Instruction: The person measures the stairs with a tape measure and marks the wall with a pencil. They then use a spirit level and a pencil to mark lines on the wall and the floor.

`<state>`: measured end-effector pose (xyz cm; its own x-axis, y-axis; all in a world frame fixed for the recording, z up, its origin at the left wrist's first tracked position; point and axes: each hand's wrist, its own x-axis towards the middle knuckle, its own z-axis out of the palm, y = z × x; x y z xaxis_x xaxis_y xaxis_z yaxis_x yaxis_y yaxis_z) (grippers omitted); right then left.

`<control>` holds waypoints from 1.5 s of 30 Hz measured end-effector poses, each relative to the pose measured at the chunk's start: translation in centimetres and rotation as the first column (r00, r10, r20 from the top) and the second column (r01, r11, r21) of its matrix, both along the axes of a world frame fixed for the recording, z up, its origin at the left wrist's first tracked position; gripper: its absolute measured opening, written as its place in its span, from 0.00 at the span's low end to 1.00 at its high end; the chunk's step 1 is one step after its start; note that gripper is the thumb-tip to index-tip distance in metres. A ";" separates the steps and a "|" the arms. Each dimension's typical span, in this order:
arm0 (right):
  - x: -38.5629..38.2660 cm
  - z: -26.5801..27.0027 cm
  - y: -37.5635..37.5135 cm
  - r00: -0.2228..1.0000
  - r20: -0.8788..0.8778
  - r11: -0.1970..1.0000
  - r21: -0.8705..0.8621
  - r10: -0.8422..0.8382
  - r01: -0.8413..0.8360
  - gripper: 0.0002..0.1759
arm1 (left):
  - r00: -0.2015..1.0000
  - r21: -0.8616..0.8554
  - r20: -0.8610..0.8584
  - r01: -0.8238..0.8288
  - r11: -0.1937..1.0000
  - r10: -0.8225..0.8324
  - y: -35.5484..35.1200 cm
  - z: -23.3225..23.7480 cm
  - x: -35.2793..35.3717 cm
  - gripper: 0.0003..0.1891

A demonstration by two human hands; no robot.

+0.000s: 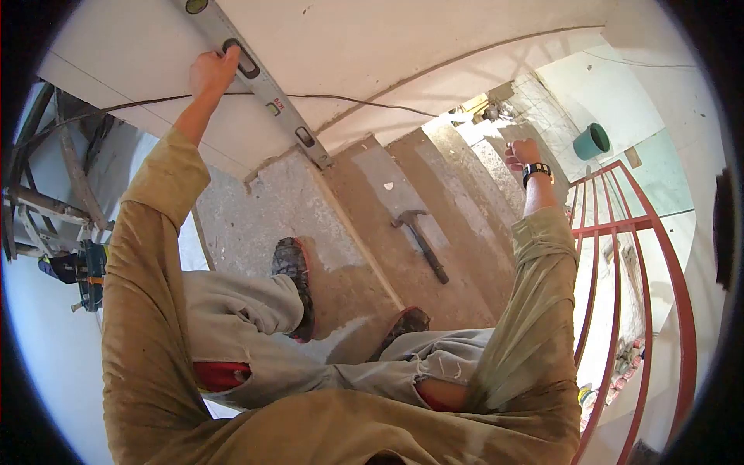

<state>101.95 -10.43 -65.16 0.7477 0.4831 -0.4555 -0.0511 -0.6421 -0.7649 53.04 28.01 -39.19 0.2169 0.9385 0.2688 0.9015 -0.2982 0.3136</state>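
Observation:
My left hand [211, 71] is raised and presses a long grey spirit level [260, 81] flat against the white wall, gripping it near one handle slot. The level runs diagonally from the upper left down to the rough concrete stair edge. My right hand [524, 153], with a black watch on the wrist, hangs free above the lower steps with its fingers loosely curled and nothing in it. A black claw hammer [422, 242] lies on a step between my hands. Both my shoes [294, 283] stand on the bare concrete steps.
A red metal railing [620, 256] borders the stairs on the right. A teal bucket [591, 142] sits on the floor far below. A thin cable [356, 99] runs across the wall. Scaffold bars and a power tool [81, 271] are at the left.

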 end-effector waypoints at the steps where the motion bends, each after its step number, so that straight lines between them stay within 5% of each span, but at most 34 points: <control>1: -0.2 0.2 0.1 1.000 -0.003 1.000 0.002 0.001 -0.001 0.17 | 1.000 0.048 -0.004 -0.011 0.999 0.011 0.4 -0.5 -0.1 0.31; 3: -0.6 0.5 0.4 1.000 0.001 1.000 0.003 0.015 -0.015 0.16 | 0.999 0.145 -0.010 -0.035 0.989 0.037 1.8 -1.7 -0.3 0.31; 14: -0.7 -0.7 0.2 1.000 0.011 0.999 0.037 -0.026 0.026 0.12 | 1.000 0.092 0.030 -0.005 0.996 0.002 1.5 -1.7 -0.2 0.32; 17: 5.2 -6.4 0.4 0.908 0.082 0.907 -0.133 0.412 -0.399 0.15 | 0.999 0.099 0.049 0.014 0.995 -0.019 1.6 -1.7 -0.2 0.29; 18: 5.0 -6.6 0.4 0.944 -0.023 0.942 -0.059 0.329 -0.330 0.17 | 0.997 0.149 0.076 -0.027 0.988 0.015 0.5 -1.2 0.1 0.29; 19: 3.4 -5.5 0.5 0.987 -0.161 0.999 0.033 0.000 0.005 0.17 | 0.994 0.189 0.104 -0.066 0.980 0.047 -0.7 -1.0 0.6 0.28; 20: 2.1 -3.9 0.4 0.983 -0.176 0.999 0.001 -0.045 0.046 0.16 | 0.995 0.192 0.094 -0.054 0.980 0.036 -1.1 -0.6 0.7 0.27; 27: 0.0 -2.3 0.3 0.999 -0.026 1.000 -0.005 0.020 -0.021 0.15 | 0.996 0.147 0.079 -0.057 0.987 0.046 -1.2 0.0 0.5 0.27; 45: 0.6 -2.0 0.3 0.997 -0.071 1.000 0.015 0.022 -0.021 0.13 | 0.994 0.200 0.099 -0.062 0.978 0.043 -1.9 -0.1 0.6 0.28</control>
